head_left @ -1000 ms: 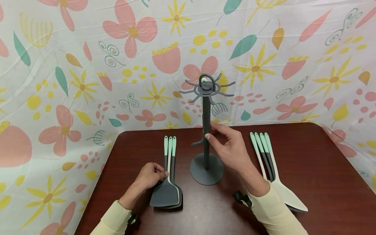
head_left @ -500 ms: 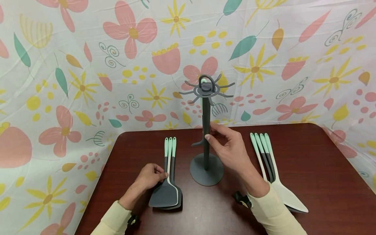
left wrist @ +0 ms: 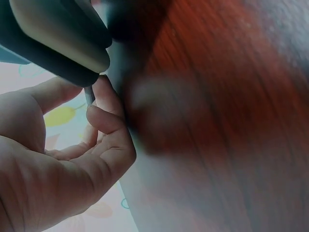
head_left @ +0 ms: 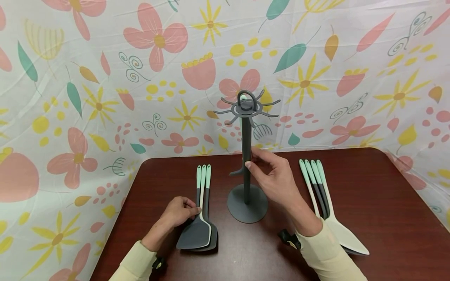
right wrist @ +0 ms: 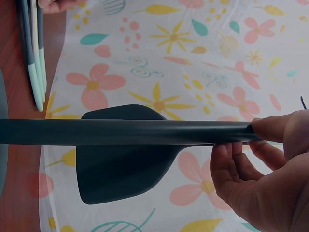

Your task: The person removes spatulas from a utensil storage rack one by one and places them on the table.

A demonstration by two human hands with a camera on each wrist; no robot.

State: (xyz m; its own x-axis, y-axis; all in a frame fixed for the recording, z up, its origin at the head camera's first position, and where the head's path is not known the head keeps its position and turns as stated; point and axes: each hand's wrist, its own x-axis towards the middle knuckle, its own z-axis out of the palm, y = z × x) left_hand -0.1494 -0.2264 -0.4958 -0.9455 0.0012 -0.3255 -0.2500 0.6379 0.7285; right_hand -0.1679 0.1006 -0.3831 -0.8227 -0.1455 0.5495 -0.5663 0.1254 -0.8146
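The left hand (head_left: 178, 210) pinches the handle of the top dark grey turner (head_left: 194, 235), the uppermost of a stack lying on the table. A cream turner (head_left: 202, 195) and another dark one (head_left: 206, 195) are under it; all have mint handle ends. In the left wrist view, thumb and fingertip meet at a thin shaft below the blades. The right hand (head_left: 275, 177) grips the upright grey utensil stand (head_left: 247, 185), thumb in front and fingers behind the pole. Behind that pole hangs a dark spatula (right wrist: 123, 174), close to the right fingertips.
A ring of hooks (head_left: 246, 107) tops the stand, and its round base (head_left: 258, 208) rests on the brown table (head_left: 386, 195). At the right lies another bundle of utensils with mint handles, a cream one (head_left: 346, 236) on top. A floral cloth (head_left: 140, 97) hangs behind.
The top turner's blade has shifted slightly left, fanning a little from those beneath it. The right hand and the stand have stayed put.
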